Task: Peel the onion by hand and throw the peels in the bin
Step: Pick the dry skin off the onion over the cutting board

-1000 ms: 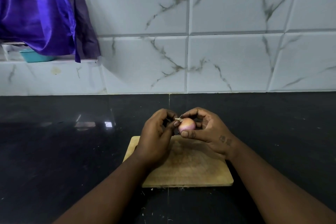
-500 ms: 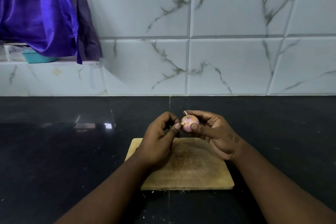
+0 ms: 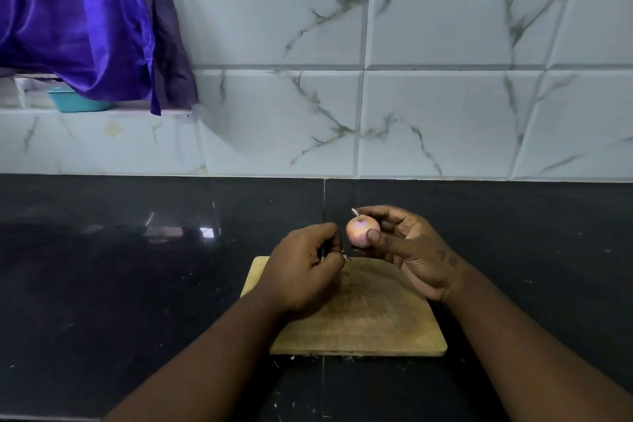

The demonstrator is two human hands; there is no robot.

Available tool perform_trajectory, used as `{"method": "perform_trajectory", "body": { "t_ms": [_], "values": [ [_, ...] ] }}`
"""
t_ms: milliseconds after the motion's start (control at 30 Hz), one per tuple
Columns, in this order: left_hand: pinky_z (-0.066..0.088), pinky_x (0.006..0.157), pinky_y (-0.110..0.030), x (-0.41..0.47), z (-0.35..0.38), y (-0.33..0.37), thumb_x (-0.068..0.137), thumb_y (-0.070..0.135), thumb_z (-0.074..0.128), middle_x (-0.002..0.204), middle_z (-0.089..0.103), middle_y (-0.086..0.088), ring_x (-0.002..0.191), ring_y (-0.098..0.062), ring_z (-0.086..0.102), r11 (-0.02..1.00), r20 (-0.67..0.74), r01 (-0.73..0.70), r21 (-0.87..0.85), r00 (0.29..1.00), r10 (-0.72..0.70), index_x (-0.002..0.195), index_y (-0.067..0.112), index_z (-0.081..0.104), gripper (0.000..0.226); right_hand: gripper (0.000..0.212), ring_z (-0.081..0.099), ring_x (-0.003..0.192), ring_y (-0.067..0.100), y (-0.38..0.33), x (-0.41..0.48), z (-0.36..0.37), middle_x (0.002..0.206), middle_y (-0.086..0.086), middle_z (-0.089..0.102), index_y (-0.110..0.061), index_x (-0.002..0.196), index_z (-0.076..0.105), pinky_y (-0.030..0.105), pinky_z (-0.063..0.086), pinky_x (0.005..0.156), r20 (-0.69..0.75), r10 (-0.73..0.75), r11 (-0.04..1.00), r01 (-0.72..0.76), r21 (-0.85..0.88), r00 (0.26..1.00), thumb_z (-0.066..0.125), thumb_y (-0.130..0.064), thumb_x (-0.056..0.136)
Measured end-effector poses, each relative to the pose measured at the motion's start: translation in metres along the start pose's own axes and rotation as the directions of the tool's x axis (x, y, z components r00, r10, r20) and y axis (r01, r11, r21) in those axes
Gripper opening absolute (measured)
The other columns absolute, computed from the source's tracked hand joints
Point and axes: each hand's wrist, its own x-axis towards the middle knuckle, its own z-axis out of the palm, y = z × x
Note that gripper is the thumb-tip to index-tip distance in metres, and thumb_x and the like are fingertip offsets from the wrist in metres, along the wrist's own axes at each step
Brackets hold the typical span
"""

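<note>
- Since a second ago, when the left hand [image 3: 305,271] was touching the top of the onion [image 3: 361,233], that hand has pulled away and down. Now it sits just beside the onion, over the wooden board [image 3: 376,325].
- Its fingers [image 3: 337,262] are curled tight against the thumb. They look to be pinching a tiny pale bit of peel [image 3: 346,256], but it is too small to be sure.
- The right hand [image 3: 411,250] holds the onion up above the far end of the board, thumb on the front and fingers curled round the back.
- The onion has turned a little, so its thin stalk [image 3: 355,212] now pokes up and to the left.
- This likely means one small bit has come off, and more peeling is probably left.
- Small scraps [image 3: 291,358] lie on the black bench [image 3: 137,267] by the near edge of the board. No bin can be seen.
</note>
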Motion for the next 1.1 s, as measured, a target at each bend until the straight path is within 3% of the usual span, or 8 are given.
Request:
{"method": "perform_trajectory", "body": {
  "t_ms": [167, 300, 400, 600, 833, 1000, 1100],
  "values": [
    [0.039, 0.057, -0.031, -0.0015, -0.0012, 0.0018, 0.091, 0.042, 0.058, 0.062, 0.054, 0.009, 0.058, -0.009, 0.050, 0.994, 0.018, 0.001, 0.108, 1.000, -0.002, 0.066, 0.034, 0.052, 0.027, 0.051, 0.073, 0.111, 0.034, 0.0010, -0.0008, 0.0012, 0.124, 0.020, 0.074, -0.004, 0.129, 0.067, 0.038, 0.064, 0.089, 0.048, 0.022, 0.994, -0.017, -0.112, 0.999, 0.078, -0.005, 0.079],
    [0.051, 0.061, -0.038, 0.0003, -0.0011, 0.0011, 0.089, 0.043, 0.065, 0.081, 0.064, 0.011, 0.073, -0.010, 0.060, 0.998, -0.132, -0.024, 0.066, 0.991, 0.032, 0.086, 0.033, 0.062, 0.011, 0.052, 0.071, 0.117, 0.037, 0.0011, -0.0011, 0.0013, 0.124, 0.017, 0.075, -0.007, 0.129, 0.065, 0.045, 0.059, 0.097, 0.057, 0.033, 0.986, -0.023, -0.167, 0.998, 0.080, -0.008, 0.080],
    [0.057, 0.067, -0.029, 0.0023, -0.0014, 0.0011, 0.092, 0.033, 0.074, 0.098, 0.069, 0.015, 0.085, -0.008, 0.067, 0.998, -0.200, -0.059, -0.002, 0.978, 0.058, 0.105, 0.029, 0.069, 0.014, 0.051, 0.068, 0.121, 0.041, 0.0024, -0.0011, 0.0016, 0.124, 0.019, 0.074, -0.006, 0.128, 0.066, 0.048, 0.058, 0.099, 0.063, 0.038, 0.985, -0.027, -0.172, 0.997, 0.081, -0.008, 0.078],
    [0.054, 0.072, -0.017, 0.0038, -0.0003, -0.0003, 0.091, 0.013, 0.081, 0.095, 0.072, 0.011, 0.089, -0.011, 0.070, 0.993, -0.240, -0.112, -0.046, 0.966, 0.098, 0.094, 0.019, 0.076, 0.009, 0.051, 0.067, 0.122, 0.042, 0.0033, 0.0002, 0.0016, 0.124, 0.020, 0.074, -0.006, 0.126, 0.068, 0.049, 0.057, 0.101, 0.065, 0.040, 0.982, -0.027, -0.184, 0.997, 0.082, -0.006, 0.078],
    [0.058, 0.072, -0.022, 0.0054, 0.0012, -0.0013, 0.090, 0.008, 0.081, 0.093, 0.074, 0.009, 0.087, -0.010, 0.071, 0.990, -0.283, -0.119, -0.072, 0.954, 0.094, 0.093, 0.016, 0.079, 0.008, 0.050, 0.070, 0.118, 0.038, 0.0010, -0.0011, 0.0027, 0.122, 0.019, 0.075, -0.005, 0.124, 0.069, 0.043, 0.060, 0.094, 0.052, 0.020, 0.985, -0.011, -0.172, 0.998, 0.083, -0.008, 0.075],
    [0.053, 0.067, -0.017, 0.0056, 0.0017, -0.0019, 0.091, 0.010, 0.079, 0.092, 0.072, 0.010, 0.086, -0.009, 0.068, 0.996, -0.290, -0.057, -0.075, 0.956, 0.033, 0.091, 0.019, 0.075, 0.010, 0.050, 0.071, 0.116, 0.036, 0.0014, -0.0003, 0.0039, 0.123, 0.020, 0.074, -0.005, 0.126, 0.068, 0.042, 0.061, 0.093, 0.067, 0.020, 0.986, -0.009, -0.166, 0.998, 0.080, -0.008, 0.078],
    [0.061, 0.064, -0.040, 0.0052, 0.0032, -0.0042, 0.094, 0.012, 0.075, 0.091, 0.071, 0.007, 0.084, -0.014, 0.068, 0.989, -0.292, -0.026, -0.148, 0.956, -0.018, 0.090, 0.020, 0.071, 0.009, 0.052, 0.070, 0.118, 0.037, 0.0000, 0.0002, 0.0033, 0.124, 0.021, 0.074, -0.004, 0.127, 0.067, 0.041, 0.060, 0.096, 0.062, 0.022, 0.994, -0.015, -0.106, 0.998, 0.079, -0.009, 0.077]
  ]
}}
